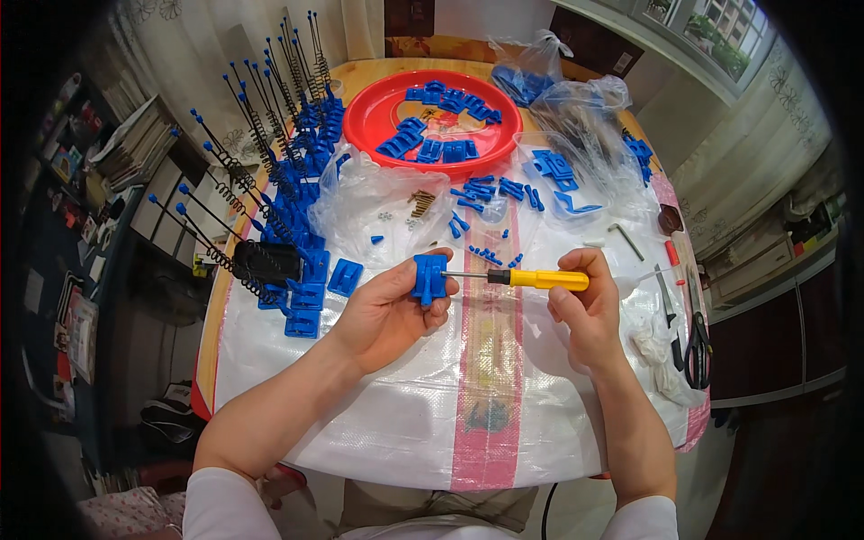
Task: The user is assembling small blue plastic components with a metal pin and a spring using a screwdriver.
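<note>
A blue plastic bracket (430,277) is gripped between the thumb and fingers of my left hand (385,310), above the middle of the table. My right hand (585,306) pinches the yellow handle of a screwdriver (549,280). Its shaft runs level to the left, and the tip meets the right side of the bracket. Whether a screw sits at the tip is hidden. Just left of my left hand lies another blue bracket (346,278) on the white sheet.
Left stand many blue bases with springs and rods (301,297). A red basin (355,144) holds blue parts. Brass screws (420,203) lie on a clear bag (346,202). Small blue pieces (486,256) are scattered beyond my hands. Scissors (697,351) and a hex key (627,241) lie right.
</note>
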A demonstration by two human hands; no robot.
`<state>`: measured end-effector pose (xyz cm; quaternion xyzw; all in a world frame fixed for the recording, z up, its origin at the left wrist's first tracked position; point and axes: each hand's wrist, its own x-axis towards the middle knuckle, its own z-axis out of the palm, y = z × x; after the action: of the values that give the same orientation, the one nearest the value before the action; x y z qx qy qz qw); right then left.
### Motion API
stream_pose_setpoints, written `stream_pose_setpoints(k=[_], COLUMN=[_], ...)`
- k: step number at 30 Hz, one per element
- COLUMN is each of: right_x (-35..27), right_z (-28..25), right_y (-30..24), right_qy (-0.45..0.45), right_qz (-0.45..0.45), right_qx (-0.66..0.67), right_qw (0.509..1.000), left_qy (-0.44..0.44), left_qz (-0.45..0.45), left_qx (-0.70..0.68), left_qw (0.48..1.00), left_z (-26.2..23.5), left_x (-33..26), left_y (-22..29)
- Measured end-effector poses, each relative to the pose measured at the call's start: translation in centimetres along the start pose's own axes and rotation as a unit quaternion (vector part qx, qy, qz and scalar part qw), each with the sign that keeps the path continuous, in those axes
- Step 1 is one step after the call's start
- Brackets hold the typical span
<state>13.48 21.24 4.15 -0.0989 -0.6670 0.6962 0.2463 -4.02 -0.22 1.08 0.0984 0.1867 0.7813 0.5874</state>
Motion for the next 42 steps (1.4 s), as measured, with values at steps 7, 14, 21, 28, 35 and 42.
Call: stream_pose_setpoints(k=[7, 14, 21, 28, 35, 42], right_x=[0.1, 0.3, 0.4, 0.3, 0.3, 0.4], right_z=[-1.3, -0.1, -0.3, 0.2, 0.0, 0.1], right_y=[0.3, 0.3, 0.6, 0.8, 0.7, 0.3], right_qy=[-0.037, -0.004, -0.016, -0.01, -0.014, -0.014], right_qz=[0.066, 0.03, 0.011, -0.004, -0.006, -0.041], right_qx=[-0.025, -0.051, -0.081, -0.097, -0.138, -0.178], right_qw=[0.997, 0.998, 0.997, 0.995, 0.99, 0.983], left_qy=[-0.001, -0.004, 0.0, -0.002, -0.012, -0.024], left_qz=[0.004, 0.004, 0.001, -0.001, 0.0, 0.007], left_qx=[-0.002, 0.0, -0.013, -0.017, -0.018, -0.004], left_qw=[1.0, 1.0, 1.0, 1.0, 1.0, 1.0], left_z=[-0.1, -0.3, -0.1, -0.3, -0.1, 0.1], left_x=[0.1, 0.1, 0.0, 0.0, 0.1, 0.0], left_y=[0.1, 0.0, 0.1, 0.0, 0.0, -0.2])
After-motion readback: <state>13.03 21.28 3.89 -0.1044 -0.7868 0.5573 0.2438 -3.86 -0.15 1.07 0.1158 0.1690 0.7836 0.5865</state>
